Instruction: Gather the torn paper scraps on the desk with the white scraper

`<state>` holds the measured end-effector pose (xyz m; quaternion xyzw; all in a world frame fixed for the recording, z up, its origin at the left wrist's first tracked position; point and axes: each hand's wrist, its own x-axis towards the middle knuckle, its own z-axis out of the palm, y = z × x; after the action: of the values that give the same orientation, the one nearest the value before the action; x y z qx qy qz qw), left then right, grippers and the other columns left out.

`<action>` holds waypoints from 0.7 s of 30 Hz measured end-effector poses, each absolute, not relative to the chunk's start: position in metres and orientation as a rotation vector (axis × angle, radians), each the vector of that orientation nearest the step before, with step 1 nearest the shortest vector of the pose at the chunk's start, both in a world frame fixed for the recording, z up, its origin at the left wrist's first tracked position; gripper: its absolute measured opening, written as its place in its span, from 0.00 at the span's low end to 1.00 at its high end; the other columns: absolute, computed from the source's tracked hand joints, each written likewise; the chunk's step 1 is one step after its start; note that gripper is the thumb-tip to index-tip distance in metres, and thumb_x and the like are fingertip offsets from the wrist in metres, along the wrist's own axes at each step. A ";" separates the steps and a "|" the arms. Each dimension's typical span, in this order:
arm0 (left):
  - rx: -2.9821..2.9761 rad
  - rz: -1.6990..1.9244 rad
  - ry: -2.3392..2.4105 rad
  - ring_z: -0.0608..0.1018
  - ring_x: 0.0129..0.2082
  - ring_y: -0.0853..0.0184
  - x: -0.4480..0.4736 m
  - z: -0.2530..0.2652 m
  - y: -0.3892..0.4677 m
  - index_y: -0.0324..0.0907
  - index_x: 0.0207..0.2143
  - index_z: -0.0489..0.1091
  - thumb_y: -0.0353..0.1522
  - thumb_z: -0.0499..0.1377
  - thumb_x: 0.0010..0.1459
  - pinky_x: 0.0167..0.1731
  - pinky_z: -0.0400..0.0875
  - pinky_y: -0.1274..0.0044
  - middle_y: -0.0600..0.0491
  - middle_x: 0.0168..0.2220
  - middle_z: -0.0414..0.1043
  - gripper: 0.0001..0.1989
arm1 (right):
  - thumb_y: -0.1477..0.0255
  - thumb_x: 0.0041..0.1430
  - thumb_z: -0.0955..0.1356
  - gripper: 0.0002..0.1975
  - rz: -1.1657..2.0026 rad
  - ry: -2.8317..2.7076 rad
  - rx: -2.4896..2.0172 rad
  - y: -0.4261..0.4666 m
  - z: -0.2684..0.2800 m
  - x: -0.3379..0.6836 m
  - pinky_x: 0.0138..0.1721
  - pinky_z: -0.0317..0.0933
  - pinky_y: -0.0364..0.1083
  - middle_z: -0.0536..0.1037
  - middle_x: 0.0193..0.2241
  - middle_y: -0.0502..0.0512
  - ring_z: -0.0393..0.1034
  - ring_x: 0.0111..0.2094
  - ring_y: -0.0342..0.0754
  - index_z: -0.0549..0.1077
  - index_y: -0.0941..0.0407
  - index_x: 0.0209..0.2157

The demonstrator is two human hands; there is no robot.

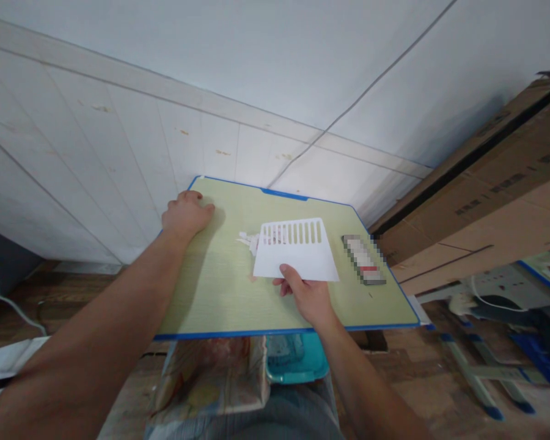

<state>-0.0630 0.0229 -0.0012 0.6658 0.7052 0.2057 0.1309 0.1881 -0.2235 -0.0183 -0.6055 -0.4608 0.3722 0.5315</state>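
My right hand (312, 299) pinches the lower edge of a sheet of white paper (297, 264), thumb on top and fingers beneath. A row of several long rounded slots is cut along the paper's upper part, and the tabletop shows through them. Small paper scraps (253, 243) lie by the sheet's left side, partly under it. At the left edge of the pale green desk (220, 293), my left hand (187, 215) rests with its fingers curled. Whether anything is inside that hand is hidden.
A blurred-out oblong object (363, 260) lies on the desk's right side. Tall cardboard boxes (495, 195) lean at the right. A turquoise basket (297, 360) is below the front edge. A white panelled wall (132, 122) stands behind, with a thin cable (362, 101).
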 end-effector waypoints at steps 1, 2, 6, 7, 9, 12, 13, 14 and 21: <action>1.915 0.600 2.053 0.75 0.77 0.32 -0.063 -0.001 0.023 0.42 0.76 0.74 0.48 0.60 0.70 0.74 0.74 0.43 0.34 0.83 0.68 0.37 | 0.44 0.64 0.78 0.24 0.894 -1.100 -1.452 -0.225 -0.019 0.187 0.30 0.78 0.50 0.88 0.27 0.59 0.79 0.24 0.52 0.80 0.51 0.31; 1.892 0.601 2.054 0.74 0.77 0.33 -0.063 -0.001 0.023 0.43 0.76 0.74 0.49 0.61 0.70 0.74 0.73 0.44 0.35 0.83 0.68 0.38 | 0.44 0.64 0.78 0.24 0.901 -1.105 -1.459 -0.227 -0.020 0.187 0.31 0.79 0.50 0.89 0.27 0.60 0.79 0.24 0.52 0.80 0.50 0.31; 1.870 0.590 2.038 0.73 0.78 0.34 -0.062 0.002 0.021 0.42 0.78 0.73 0.50 0.63 0.70 0.75 0.70 0.45 0.37 0.83 0.67 0.39 | 0.45 0.63 0.79 0.23 0.913 -1.100 -1.475 -0.233 -0.023 0.187 0.30 0.80 0.51 0.88 0.27 0.59 0.82 0.26 0.54 0.81 0.50 0.30; 1.873 0.584 2.039 0.73 0.78 0.34 -0.062 0.002 0.021 0.42 0.78 0.73 0.50 0.63 0.70 0.76 0.70 0.46 0.37 0.84 0.67 0.40 | 0.46 0.63 0.79 0.23 0.914 -1.089 -1.471 -0.234 -0.024 0.188 0.30 0.80 0.51 0.88 0.27 0.60 0.82 0.25 0.54 0.81 0.51 0.30; 1.873 0.563 2.051 0.73 0.78 0.34 -0.062 0.003 0.022 0.43 0.78 0.72 0.50 0.63 0.71 0.76 0.71 0.47 0.37 0.84 0.66 0.39 | 0.46 0.62 0.79 0.23 0.908 -1.061 -1.452 -0.235 -0.025 0.188 0.29 0.79 0.50 0.88 0.27 0.59 0.81 0.24 0.53 0.80 0.51 0.30; 1.894 0.526 2.032 0.72 0.79 0.34 -0.065 0.001 0.026 0.44 0.78 0.72 0.50 0.64 0.70 0.77 0.69 0.48 0.36 0.85 0.64 0.40 | 0.46 0.62 0.79 0.23 0.895 -1.035 -1.416 -0.233 -0.026 0.189 0.29 0.78 0.50 0.87 0.27 0.59 0.79 0.24 0.52 0.79 0.51 0.32; 1.904 0.516 2.018 0.72 0.80 0.34 -0.066 0.001 0.029 0.44 0.79 0.71 0.50 0.64 0.70 0.78 0.69 0.48 0.36 0.85 0.64 0.40 | 0.46 0.62 0.79 0.23 0.896 -1.036 -1.409 -0.232 -0.026 0.189 0.28 0.78 0.50 0.88 0.27 0.59 0.79 0.23 0.52 0.80 0.51 0.32; 1.915 0.509 2.005 0.71 0.81 0.35 -0.067 0.000 0.031 0.44 0.79 0.71 0.50 0.64 0.70 0.78 0.68 0.49 0.36 0.85 0.64 0.40 | 0.47 0.62 0.79 0.22 0.899 -1.042 -1.405 -0.231 -0.026 0.189 0.28 0.78 0.49 0.88 0.27 0.59 0.79 0.23 0.51 0.80 0.51 0.32; 2.085 0.441 1.948 0.71 0.82 0.41 -0.077 0.000 0.022 0.38 0.78 0.70 0.47 0.59 0.73 0.82 0.64 0.56 0.31 0.83 0.66 0.38 | 0.49 0.58 0.80 0.21 0.920 -1.031 -1.401 -0.228 -0.022 0.190 0.30 0.80 0.50 0.88 0.26 0.60 0.80 0.24 0.52 0.81 0.51 0.29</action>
<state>-0.0766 0.0218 -0.0004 0.7164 0.6691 0.1515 0.1269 0.1896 -0.2280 -0.0219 -0.5927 -0.4361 0.3895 0.5539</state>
